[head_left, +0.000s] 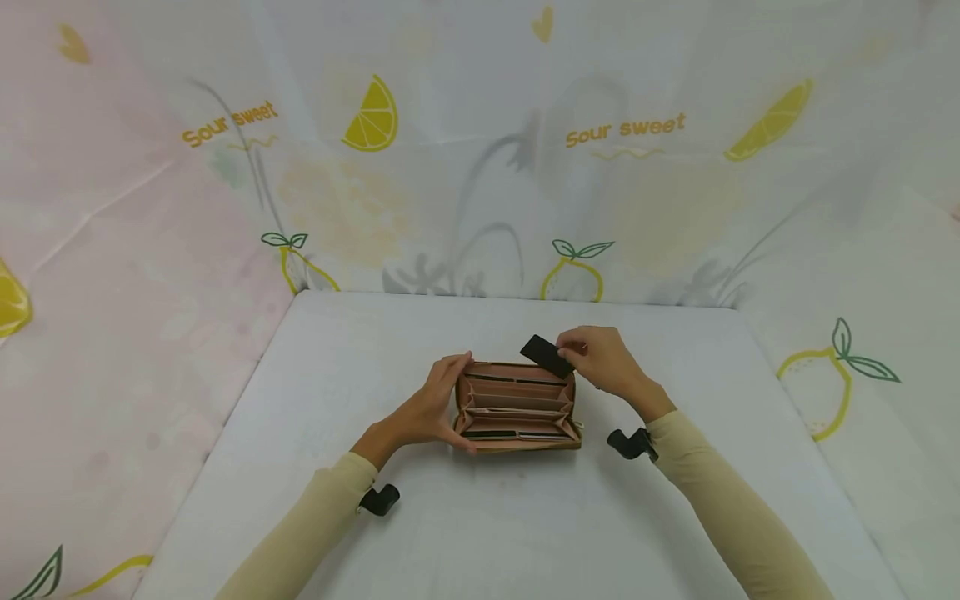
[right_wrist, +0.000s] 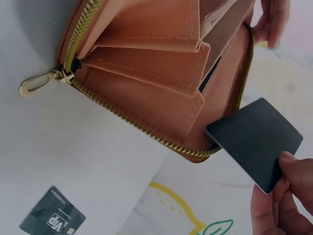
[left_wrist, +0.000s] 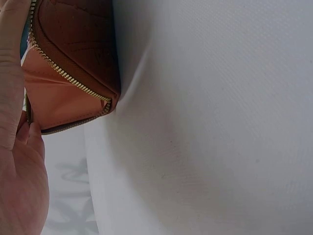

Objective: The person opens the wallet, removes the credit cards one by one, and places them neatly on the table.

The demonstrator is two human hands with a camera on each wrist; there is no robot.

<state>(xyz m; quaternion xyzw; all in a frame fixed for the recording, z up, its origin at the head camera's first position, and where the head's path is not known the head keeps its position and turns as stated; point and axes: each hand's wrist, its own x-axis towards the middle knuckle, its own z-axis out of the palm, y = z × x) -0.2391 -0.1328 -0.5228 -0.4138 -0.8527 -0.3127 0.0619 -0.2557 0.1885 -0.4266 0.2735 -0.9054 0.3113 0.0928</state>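
A brown zip wallet (head_left: 517, 406) stands open on the white table, its pleated inner compartments and card slots facing up. My left hand (head_left: 431, 408) grips its left end, thumb at the near side and fingers at the far side. In the left wrist view, the wallet's leather side and brass zip (left_wrist: 68, 76) are close to the hand. My right hand (head_left: 600, 358) pinches a black card (head_left: 546, 356) between thumb and fingers. In the right wrist view, one corner of that card overlaps the wallet's far right corner; whether it touches is unclear.
A dark green VIP card (right_wrist: 53, 215) lies on the table beside the wallet in the right wrist view. A gold zip pull (right_wrist: 38, 84) sticks out from the wallet's end. Behind the white table (head_left: 360, 325) hangs a lemon-printed cloth (head_left: 465, 150).
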